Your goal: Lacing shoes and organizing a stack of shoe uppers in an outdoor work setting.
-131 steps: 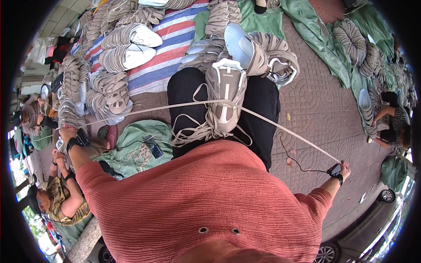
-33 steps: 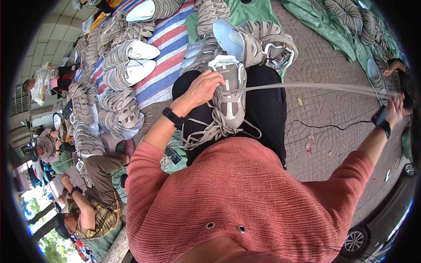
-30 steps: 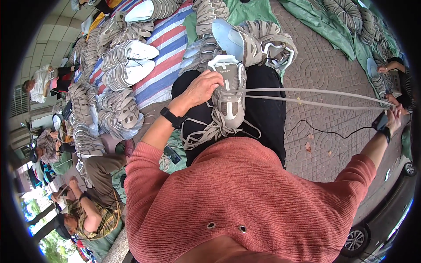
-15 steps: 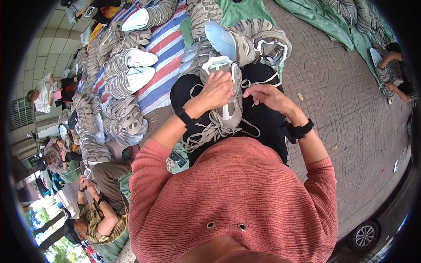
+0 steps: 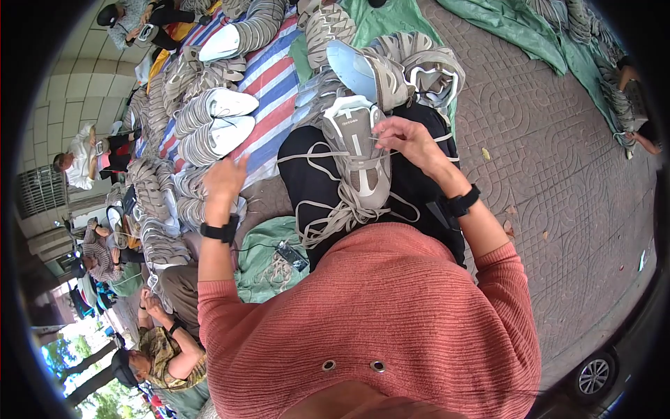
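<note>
Apparent step: shoe (image 5: 359,131) lacing; right hand (image 5: 412,142) pinches lace (image 5: 329,153); left hand's (image 5: 224,180) grip unclear; next move likely requires accurate threading.

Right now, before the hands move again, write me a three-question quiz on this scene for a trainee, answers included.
1. Multiple choice. Which hand has its fingertips at the shoe lying on the black trousers?
A) left
B) right
C) both
D) neither

2. True or false. Each of the person's wrists has a dark band on it.

3. Fill in the blank. The striped sheet beyond the knees is red, white and ____.

Key:
1. B. The right hand is at the shoe's edge; the left hand is held apart from it, off to the left.
2. True.
3. Blue.
</note>
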Available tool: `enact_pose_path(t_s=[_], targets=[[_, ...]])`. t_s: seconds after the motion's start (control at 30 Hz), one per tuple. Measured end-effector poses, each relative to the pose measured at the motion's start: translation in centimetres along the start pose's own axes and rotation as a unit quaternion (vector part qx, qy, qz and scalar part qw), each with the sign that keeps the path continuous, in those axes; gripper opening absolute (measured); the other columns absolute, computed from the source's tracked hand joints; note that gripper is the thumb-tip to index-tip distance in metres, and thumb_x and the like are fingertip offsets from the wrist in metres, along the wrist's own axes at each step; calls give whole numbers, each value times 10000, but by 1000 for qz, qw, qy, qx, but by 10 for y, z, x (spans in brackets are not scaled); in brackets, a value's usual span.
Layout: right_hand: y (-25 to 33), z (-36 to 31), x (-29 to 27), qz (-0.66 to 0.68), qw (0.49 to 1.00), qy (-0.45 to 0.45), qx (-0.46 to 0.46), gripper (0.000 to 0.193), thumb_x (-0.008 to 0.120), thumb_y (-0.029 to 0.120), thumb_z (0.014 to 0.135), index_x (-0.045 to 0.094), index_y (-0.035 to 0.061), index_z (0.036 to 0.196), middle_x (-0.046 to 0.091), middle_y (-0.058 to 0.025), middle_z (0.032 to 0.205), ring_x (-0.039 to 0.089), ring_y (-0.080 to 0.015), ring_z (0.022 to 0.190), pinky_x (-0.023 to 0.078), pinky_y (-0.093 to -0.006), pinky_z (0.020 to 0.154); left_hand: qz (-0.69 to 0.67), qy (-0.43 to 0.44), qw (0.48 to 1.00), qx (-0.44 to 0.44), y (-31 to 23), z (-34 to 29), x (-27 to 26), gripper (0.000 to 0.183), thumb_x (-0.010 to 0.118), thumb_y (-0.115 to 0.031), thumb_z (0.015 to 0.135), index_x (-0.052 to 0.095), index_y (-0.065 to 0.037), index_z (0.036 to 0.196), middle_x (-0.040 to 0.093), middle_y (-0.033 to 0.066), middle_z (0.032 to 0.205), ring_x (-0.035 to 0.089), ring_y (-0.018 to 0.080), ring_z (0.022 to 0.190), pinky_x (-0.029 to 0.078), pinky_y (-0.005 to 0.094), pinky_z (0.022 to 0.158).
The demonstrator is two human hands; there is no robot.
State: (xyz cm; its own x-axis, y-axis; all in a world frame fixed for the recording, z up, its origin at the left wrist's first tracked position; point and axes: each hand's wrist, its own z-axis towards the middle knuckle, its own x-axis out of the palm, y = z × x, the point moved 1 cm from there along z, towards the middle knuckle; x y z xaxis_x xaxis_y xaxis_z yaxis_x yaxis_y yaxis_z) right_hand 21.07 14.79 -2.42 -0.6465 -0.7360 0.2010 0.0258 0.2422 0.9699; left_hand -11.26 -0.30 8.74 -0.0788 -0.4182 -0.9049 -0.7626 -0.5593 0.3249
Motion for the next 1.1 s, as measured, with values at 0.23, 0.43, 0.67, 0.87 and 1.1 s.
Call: enact_pose_path(t_s=[0.23,0.43,0.67,0.87,1.1], targets=[[-27,-7,9,-199,976,-85,-8,94,604,16,748,638,10,835,655,-101,683,638,-190,616,498,-314,601,-268,-194,807,489,-161,-25,15,45,599,-106,764,572,-79,787,517,79,767,530,266,784,397,372,687],[-26,-12,18,-364,921,-102,-95,65,596,36,725,624,32,784,619,-171,698,624,-340,687,495,-383,610,-228,-159,812,514,-185,-18,34,133,639,-60,681,553,-77,782,490,78,808,483,244,857,317,360,769],[-30,-12,17,-421,902,-88,-42,78,539,62,697,615,69,708,628,-151,681,614,-329,687,425,-417,672,-237,-139,800,533,-188,-17,36,158,627,-54,679,544,-67,813,484,74,832,464,246,873,305,357,780],[-31,-7,22,-421,901,-107,-3,84,539,75,679,622,74,689,624,-150,656,618,-325,697,416,-413,697,-258,-145,780,551,-187,-16,39,178,619,-20,673,538,-63,825,485,71,843,466,246,871,306,357,783],[-11,-1,20,-580,811,-72,-42,372,705,233,700,568,110,1024,588,-47,829,576,-248,848,363,-370,788,-274,-117,784,544,-189,-11,47,160,630,-19,660,560,-66,796,489,65,829,469,230,864,307,353,783]])
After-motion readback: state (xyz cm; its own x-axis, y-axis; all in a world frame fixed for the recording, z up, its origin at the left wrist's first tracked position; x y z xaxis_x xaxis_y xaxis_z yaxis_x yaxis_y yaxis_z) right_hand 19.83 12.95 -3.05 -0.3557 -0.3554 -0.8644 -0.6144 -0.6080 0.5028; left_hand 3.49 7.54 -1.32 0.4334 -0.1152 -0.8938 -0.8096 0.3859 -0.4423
